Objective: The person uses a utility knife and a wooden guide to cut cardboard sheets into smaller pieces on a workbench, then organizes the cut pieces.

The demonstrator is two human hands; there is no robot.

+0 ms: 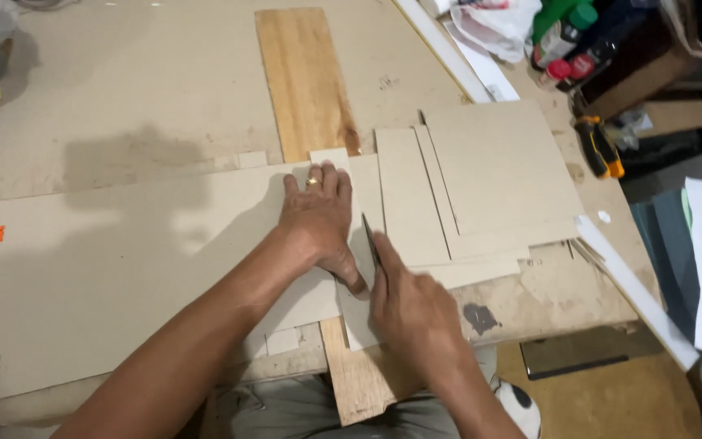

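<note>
We press our left hand (318,219), fingers spread flat, on the large grey cardboard sheet (123,276) near the workbench's front edge, while our right hand (412,313), fingers closed around a slim dark-bladed knife (370,237), runs it along that sheet's right edge over the long wooden plank (306,81). Several cut grey cardboard panels (489,179) already lie stacked toward the right edge, so we judge the cutting well under way, with most of the large sheet still whole. The worn, stained workbench (123,97) carries a yellow-and-black tool (599,146) and bottles (566,36) at its far right corner.

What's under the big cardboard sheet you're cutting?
A wooden plank runs beneath the cardboard sheet, showing beyond both edges. Left hand presses the sheet; right hand holds a knife. The plank's middle is covered.
</note>
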